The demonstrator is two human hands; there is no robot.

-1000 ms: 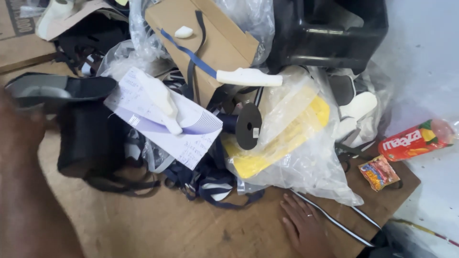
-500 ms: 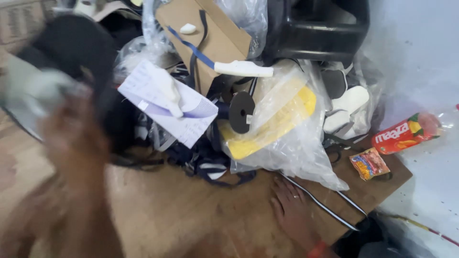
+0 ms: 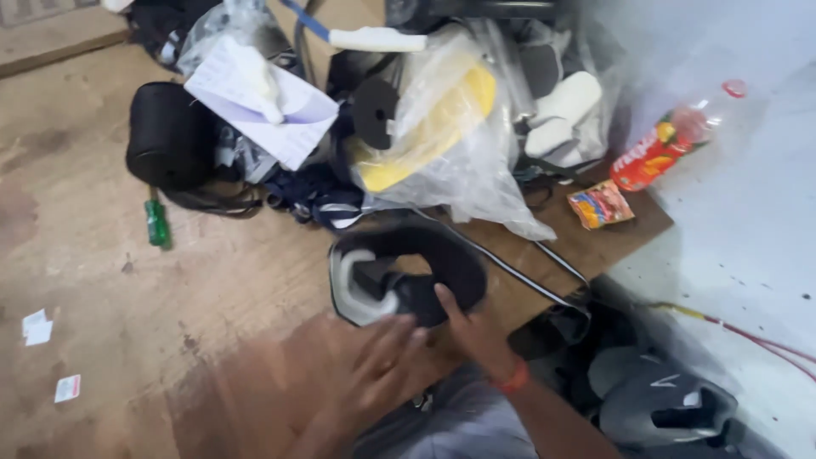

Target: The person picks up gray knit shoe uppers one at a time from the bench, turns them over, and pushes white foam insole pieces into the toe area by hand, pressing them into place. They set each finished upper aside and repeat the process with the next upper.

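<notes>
Two hands are meeting at the black and grey shoe upper (image 3: pixel 399 280), which is lying flat on the wooden table (image 3: pixel 170 297) just below the pile of plastic bags (image 3: pixel 459 144). The left hand (image 3: pixel 374 370) is blurred, its fingers (image 3: pixel 399 336) spreading wide over the near edge. The right hand (image 3: pixel 476 336) is pressing its fingers (image 3: pixel 444 297) on the piece, not closing around it.

Dim, flat indoor light; motion blur smears the hands and right edge.
</notes>
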